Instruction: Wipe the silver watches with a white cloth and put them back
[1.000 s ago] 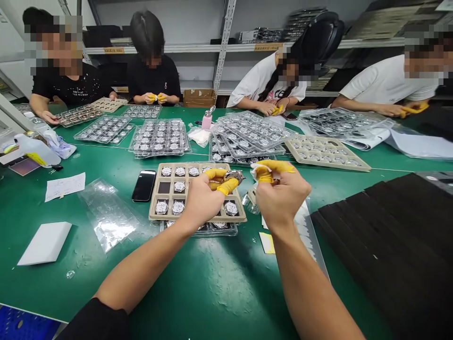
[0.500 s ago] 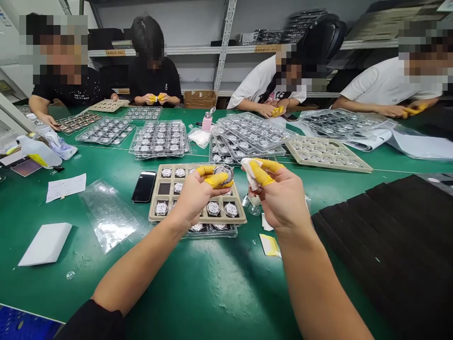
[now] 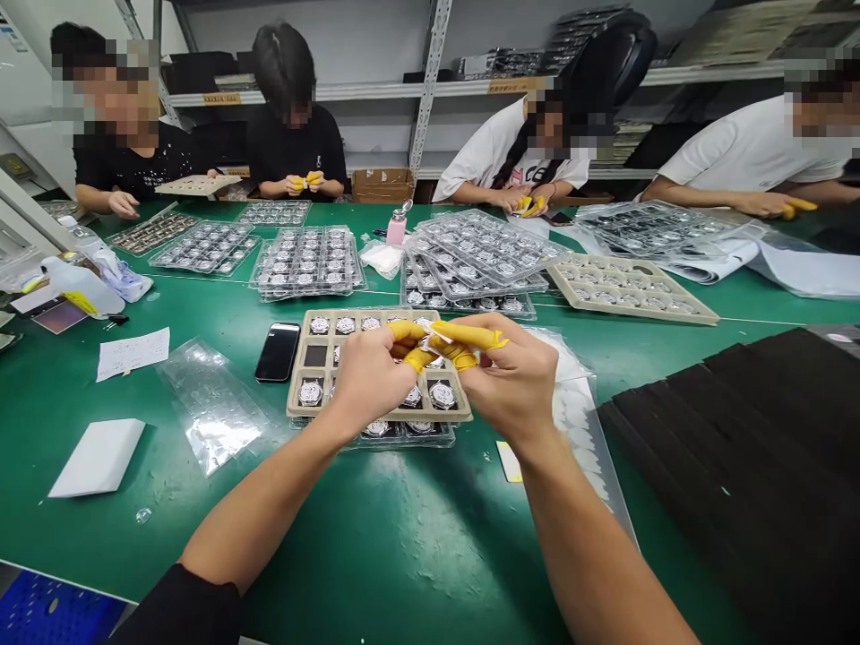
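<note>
Yellow finger cots cover the fingertips of my left hand and my right hand, which meet over a beige tray. My left fingers are closed on a watch head, now almost wholly hidden by the fingers. Pinched in my right hand is a white cloth, pressed against the watch head. Round watch heads, such as one at the near right corner, sit in the tray's compartments. One compartment on the left shows only its dark bottom. Clear plastic trays lie beneath.
A phone lies left of the tray, near a clear plastic sheet and a white block. Stacked watch trays and a pink pump bottle stand farther back. Black sheets cover the right. Several co-workers sit opposite.
My right hand has moved left, bringing the cloth onto the watch head in my left hand. The view has shifted slightly. The co-worker at far left has lifted a hand off a tray.
</note>
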Action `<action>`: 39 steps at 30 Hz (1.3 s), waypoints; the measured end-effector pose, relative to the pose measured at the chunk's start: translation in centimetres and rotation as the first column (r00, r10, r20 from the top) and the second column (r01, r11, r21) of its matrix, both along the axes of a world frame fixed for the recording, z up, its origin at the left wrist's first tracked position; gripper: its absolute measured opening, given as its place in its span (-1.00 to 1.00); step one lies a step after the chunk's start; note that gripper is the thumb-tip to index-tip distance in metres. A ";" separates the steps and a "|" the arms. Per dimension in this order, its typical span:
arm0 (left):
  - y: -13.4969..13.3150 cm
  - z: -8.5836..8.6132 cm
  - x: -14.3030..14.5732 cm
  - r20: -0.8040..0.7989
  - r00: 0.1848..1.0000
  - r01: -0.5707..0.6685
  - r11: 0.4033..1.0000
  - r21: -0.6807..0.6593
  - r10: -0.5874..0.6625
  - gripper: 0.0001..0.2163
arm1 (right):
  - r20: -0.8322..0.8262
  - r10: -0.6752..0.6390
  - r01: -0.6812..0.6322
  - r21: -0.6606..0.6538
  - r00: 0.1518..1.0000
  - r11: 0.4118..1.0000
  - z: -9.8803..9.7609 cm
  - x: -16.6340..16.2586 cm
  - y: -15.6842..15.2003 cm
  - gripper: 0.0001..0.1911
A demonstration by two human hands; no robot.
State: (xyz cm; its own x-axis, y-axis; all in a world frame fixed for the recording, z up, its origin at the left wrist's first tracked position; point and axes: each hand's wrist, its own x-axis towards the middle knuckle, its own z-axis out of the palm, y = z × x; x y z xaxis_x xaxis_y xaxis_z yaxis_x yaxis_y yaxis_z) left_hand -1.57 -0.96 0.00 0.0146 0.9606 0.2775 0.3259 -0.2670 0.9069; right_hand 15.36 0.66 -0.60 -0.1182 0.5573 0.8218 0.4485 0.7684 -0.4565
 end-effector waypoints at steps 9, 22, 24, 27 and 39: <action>0.4 -0.5 0.2 0.188 0.982 -0.015 0.983 0.182 -0.020 -0.83 | 0.008 -0.075 0.075 0.062 0.997 0.995 0.3 1.0 0.7 -0.69; -0.4 0.2 0.1 -0.057 0.995 -0.057 0.937 0.344 0.081 -0.79 | 0.005 -0.036 0.034 0.232 0.999 0.972 0.3 0.6 0.0 -0.68; -0.3 -0.2 0.4 0.012 0.998 -0.060 0.952 0.301 0.059 -0.79 | -0.029 -0.069 0.073 0.173 0.997 0.982 0.5 0.4 0.1 -0.72; -0.1 -0.8 0.9 0.191 0.981 -0.070 0.967 0.245 0.023 -0.83 | -0.091 -0.142 0.147 0.058 0.986 0.987 0.7 0.1 0.1 -0.85; 0.8 -0.8 1.1 0.467 0.876 0.086 0.992 0.089 -0.117 -0.75 | -0.375 -0.022 -0.063 -0.213 0.927 0.975 -0.3 -0.8 0.3 -0.91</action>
